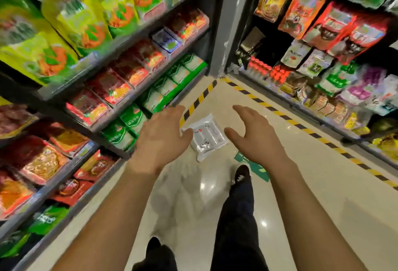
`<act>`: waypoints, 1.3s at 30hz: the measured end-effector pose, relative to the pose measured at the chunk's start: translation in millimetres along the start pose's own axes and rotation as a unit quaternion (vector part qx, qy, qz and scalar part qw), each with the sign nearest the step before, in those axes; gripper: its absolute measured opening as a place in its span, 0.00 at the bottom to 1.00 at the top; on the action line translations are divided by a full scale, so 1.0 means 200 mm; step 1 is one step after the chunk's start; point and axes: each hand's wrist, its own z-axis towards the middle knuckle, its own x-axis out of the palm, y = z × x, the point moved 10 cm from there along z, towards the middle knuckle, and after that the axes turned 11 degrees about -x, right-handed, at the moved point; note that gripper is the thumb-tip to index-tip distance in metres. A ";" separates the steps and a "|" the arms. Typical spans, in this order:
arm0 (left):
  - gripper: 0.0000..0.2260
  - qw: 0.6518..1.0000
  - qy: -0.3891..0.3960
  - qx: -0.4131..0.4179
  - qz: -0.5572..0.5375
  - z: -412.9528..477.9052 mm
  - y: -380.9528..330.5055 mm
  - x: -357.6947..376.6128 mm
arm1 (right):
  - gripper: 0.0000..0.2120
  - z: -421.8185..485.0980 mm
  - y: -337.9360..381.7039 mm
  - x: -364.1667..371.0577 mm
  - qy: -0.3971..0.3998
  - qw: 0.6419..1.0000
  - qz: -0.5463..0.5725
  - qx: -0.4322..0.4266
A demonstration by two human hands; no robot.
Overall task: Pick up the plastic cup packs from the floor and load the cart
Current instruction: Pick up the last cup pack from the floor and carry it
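A clear plastic cup pack [206, 136] with a white label lies flat on the beige floor near the striped tape. My left hand [161, 139] hovers above its left side with relaxed, spread fingers. On the pack's right side my right hand [255, 135] is held the same way, palm turned inward. Both hands are apart from the pack and hold nothing. No cart is in view.
Shelves of packaged food [107, 85] run along the left, and a second rack of hanging snack bags [323, 55] lines the right. Yellow-black tape [301, 124] edges the floor. My legs and dark shoes [241, 176] stand just behind the pack.
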 end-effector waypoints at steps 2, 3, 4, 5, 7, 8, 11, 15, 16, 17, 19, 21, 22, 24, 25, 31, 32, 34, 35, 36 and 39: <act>0.25 0.999 0.010 -0.033 0.006 0.27 -0.08 0.16 | 0.30 0.23 -0.24 0.08 0.026 1.000 -0.001 -0.005; 0.25 0.999 -0.001 -0.044 0.000 0.41 -0.12 0.23 | 0.30 0.35 -0.36 0.13 0.040 0.999 -0.009 -0.014; 0.26 0.998 -0.012 -0.054 -0.010 0.54 -0.17 0.30 | 0.30 0.47 -0.47 0.17 0.054 0.998 -0.020 -0.025; 0.25 0.997 -0.020 -0.066 -0.024 0.67 -0.21 0.38 | 0.30 0.60 -0.59 0.21 0.063 0.997 -0.032 -0.036; 0.24 0.994 -0.034 -0.093 -0.048 0.90 -0.26 0.55 | 0.31 0.82 -0.80 0.31 0.074 0.995 -0.047 -0.055; 0.24 0.992 -0.041 -0.106 -0.056 1.00 -0.26 0.65 | 0.31 0.91 -0.91 0.37 0.078 0.994 -0.049 -0.059; 0.26 0.985 -0.065 -0.137 -0.082 1.25 -0.23 0.98 | 0.32 1.14 -1.21 0.60 0.090 0.994 -0.034 -0.050; 0.32 0.972 -0.027 -0.216 -0.086 1.46 -0.01 1.61 | 0.33 1.31 -1.58 1.11 0.129 0.991 -0.010 -0.025; 0.33 0.969 -0.015 -0.228 -0.089 1.51 0.05 1.78 | 0.34 1.33 -1.66 1.26 0.140 0.990 -0.005 -0.020; 0.34 0.969 -0.010 -0.231 -0.090 1.56 0.10 1.94 | 0.35 1.36 -1.74 1.42 0.151 0.988 -0.003 -0.018; 0.32 0.971 -0.019 -0.228 -0.073 1.65 0.21 2.23 | 0.36 1.39 -1.88 1.75 0.172 0.985 0.000 -0.020; 0.28 0.967 -0.016 -0.245 -0.064 1.72 0.34 2.51 | 0.35 1.40 -2.02 2.08 0.194 0.981 -0.001 -0.017; 0.27 0.964 -0.011 -0.258 -0.063 1.75 0.41 2.65 | 0.34 1.42 -2.09 2.23 0.202 0.979 -0.004 -0.015; 0.28 0.954 0.014 -0.292 -0.061 1.81 0.55 2.94 | 0.34 1.44 -2.23 2.52 0.212 0.977 -0.013 -0.014; 0.28 0.948 0.029 -0.311 -0.062 1.83 0.63 3.10 | 0.34 1.46 -2.30 2.65 0.212 0.977 -0.017 -0.008; 0.30 0.891 0.080 -0.424 -0.141 1.86 0.93 3.85 | 0.38 1.52 -2.66 3.33 0.256 0.964 0.017 0.061; 0.30 0.884 0.078 -0.430 -0.167 1.86 0.94 3.92 | 0.38 1.52 -2.69 3.42 0.268 0.960 0.041 0.074; 0.31 0.871 0.062 -0.439 -0.213 1.87 0.93 4.00 | 0.40 1.52 -2.71 3.53 0.271 0.954 0.091 0.095; 0.31 0.864 0.052 -0.444 -0.231 1.87 0.94 4.02 | 0.41 1.52 -2.72 3.55 0.263 0.953 0.107 0.104; 0.31 0.860 0.043 -0.448 -0.243 1.87 0.93 4.01 | 0.41 1.52 -2.72 3.54 0.252 0.954 0.117 0.110; 0.31 0.864 0.021 -0.440 -0.246 1.87 0.91 3.86 | 0.40 1.54 -2.67 3.38 0.219 0.961 0.134 0.107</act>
